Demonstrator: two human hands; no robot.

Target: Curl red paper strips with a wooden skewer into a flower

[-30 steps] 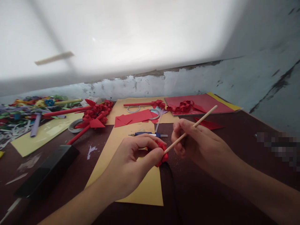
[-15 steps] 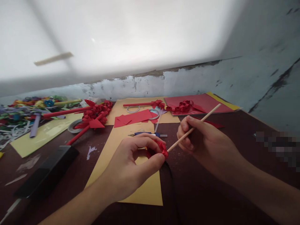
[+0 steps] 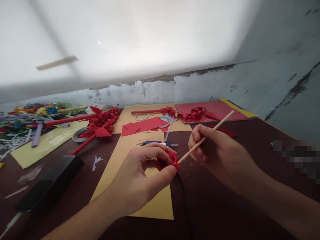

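Note:
My left hand (image 3: 140, 176) pinches a small curled red paper piece (image 3: 171, 159) between thumb and fingers, above a tan paper sheet (image 3: 147, 200). My right hand (image 3: 220, 155) grips a thin wooden stick (image 3: 212, 131) like a pencil. The stick's lower tip touches the red paper piece, and its upper end points up and to the right. Both hands hover over a dark brown table (image 3: 215, 206).
A blue-handled tool (image 3: 156, 143) lies just beyond my hands. Red paper cut-outs (image 3: 143, 126), tape rings (image 3: 142, 116), red paper flowers on stems (image 3: 100, 121) and a red sheet (image 3: 215, 108) sit further back. Coloured paper scraps (image 3: 22, 123) pile at left. A black box (image 3: 50, 186) lies front left.
My right hand moved the stick slightly right and up, then held it. My left hand turned the red paper piece a little between its fingers.

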